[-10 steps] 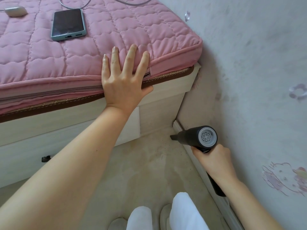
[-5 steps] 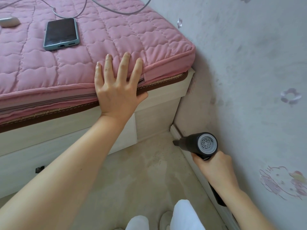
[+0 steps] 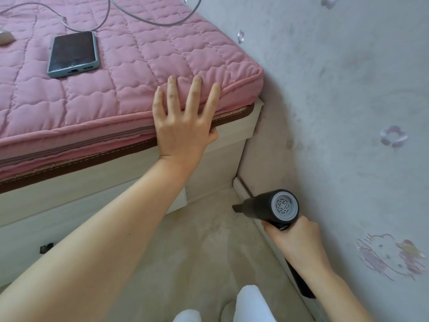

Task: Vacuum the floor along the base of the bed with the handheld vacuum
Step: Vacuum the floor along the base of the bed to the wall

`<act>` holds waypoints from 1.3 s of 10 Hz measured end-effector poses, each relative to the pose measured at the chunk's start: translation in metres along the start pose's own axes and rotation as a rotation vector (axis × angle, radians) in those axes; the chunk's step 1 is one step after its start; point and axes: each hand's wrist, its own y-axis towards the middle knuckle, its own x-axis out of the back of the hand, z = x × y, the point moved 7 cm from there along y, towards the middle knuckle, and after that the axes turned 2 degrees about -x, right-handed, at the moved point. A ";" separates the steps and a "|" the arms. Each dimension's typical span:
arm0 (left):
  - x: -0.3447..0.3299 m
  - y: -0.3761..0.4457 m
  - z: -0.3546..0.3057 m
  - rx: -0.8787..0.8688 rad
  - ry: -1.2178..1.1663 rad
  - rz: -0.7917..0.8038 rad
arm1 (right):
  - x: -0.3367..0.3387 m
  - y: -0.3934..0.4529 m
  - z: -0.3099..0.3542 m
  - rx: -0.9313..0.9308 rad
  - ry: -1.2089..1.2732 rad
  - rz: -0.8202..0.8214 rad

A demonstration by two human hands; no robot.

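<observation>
So the bed [image 3: 97, 182] fills the whole left side, pink quilted mattress on a pale frame, with its corner tucked up near the wall [image 3: 348, 101]. The strip of floor [image 3: 197, 256] between bed base and skirting is narrow, and you can see dark crumbs scattered right in front of the nozzle. Left hand [image 3: 183, 129] is planted flat on the mattress edge near the corner, fingers straight and spread, thumb down on the frame side, just bracing, not gripping anything. Right hand [image 3: 294, 240] is wrapped around the vacuum [image 3: 269, 205] handle, fingers curled tight round it. The vacuum sits low by the skirting on the right, grey rear vent facing the camera, long axis running from the hand forward and left, so the nozzle tip points toward the foot of the bed frame in the corner. It's near the base but not touching it; I can't tell if the tip is actually on the floor. Right hand is obviously the one doing the work, so I'd guess the next bit is pushing the nozzle left along the base. No containers around, only a phone [image 3: 73, 54] and a cable [image 3: 139, 17] lying on top of the mattress, well away from everything.
</observation>
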 end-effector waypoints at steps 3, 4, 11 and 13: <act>-0.006 -0.003 -0.005 -0.017 0.013 0.020 | -0.003 -0.005 0.003 0.021 0.012 0.031; -0.007 -0.004 -0.005 -0.013 0.012 0.024 | -0.004 -0.005 0.006 0.030 0.014 0.041; -0.006 -0.004 -0.006 -0.010 0.006 -0.015 | -0.021 -0.019 0.024 0.183 0.039 0.236; -0.006 -0.005 -0.005 -0.007 0.007 -0.027 | -0.024 -0.020 0.024 0.176 0.043 0.224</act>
